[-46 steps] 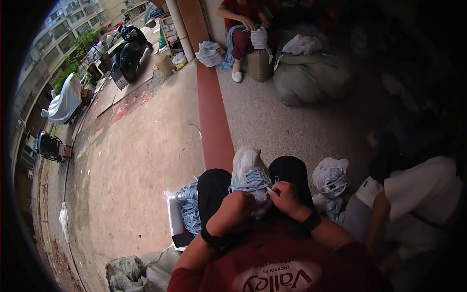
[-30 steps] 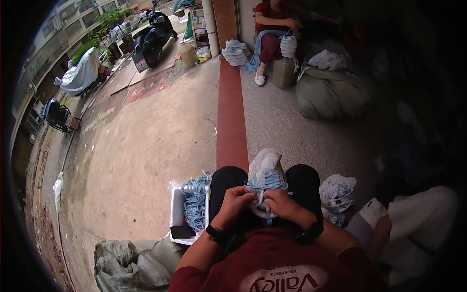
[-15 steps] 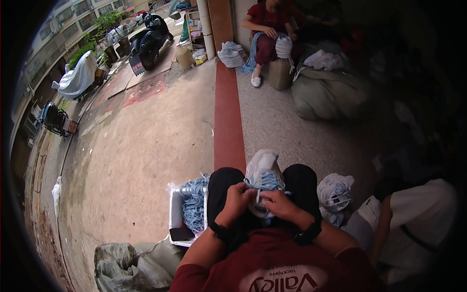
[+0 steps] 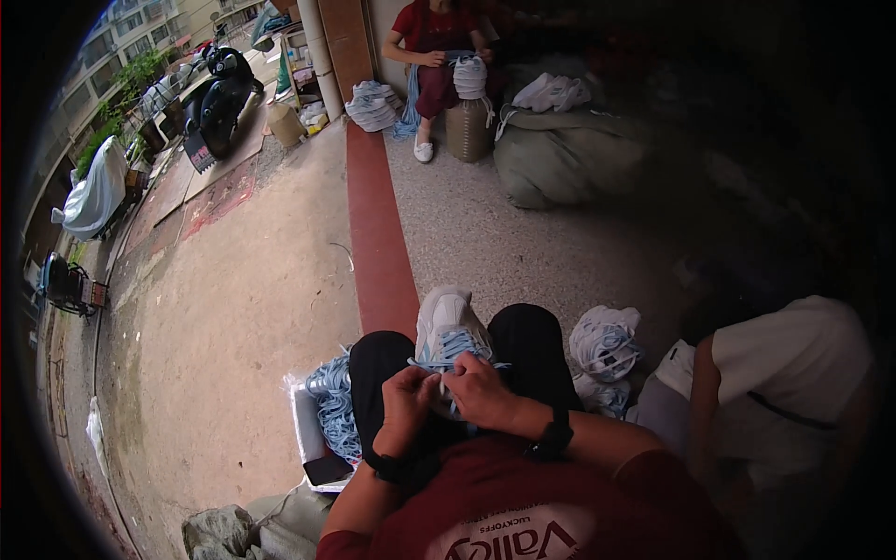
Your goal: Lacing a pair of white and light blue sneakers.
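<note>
A white and pale grey sneaker (image 4: 446,310) rests between my knees, its toe pointing away from me. Light blue shoelaces (image 4: 457,346) criss-cross its front, with loose lace to either side. At the shoe's opening, the fingers of my left hand (image 4: 409,399) are closed in a pinch. My right hand (image 4: 479,390) is closed too, its thumb and fingertips almost meeting the left ones over the upper eyelets. What lies between the fingertips is too small and covered to make out. Left of my thigh, a white box (image 4: 305,429) holds a heap of light blue laces (image 4: 334,411).
Bundled white and blue shoes (image 4: 605,343) lie by my right knee, beside a person in a light top (image 4: 793,383). Ahead, another person in red (image 4: 431,42) sits near a large greenish sack (image 4: 560,159). A dark scooter (image 4: 219,103) stands far left. Crumpled sacking (image 4: 219,534) lies lower left.
The view has swung right, so the scene sits further left. My hands remain together at the sneaker's opening, and my right hand now lies more over the laces. The seated person's hands have shifted.
</note>
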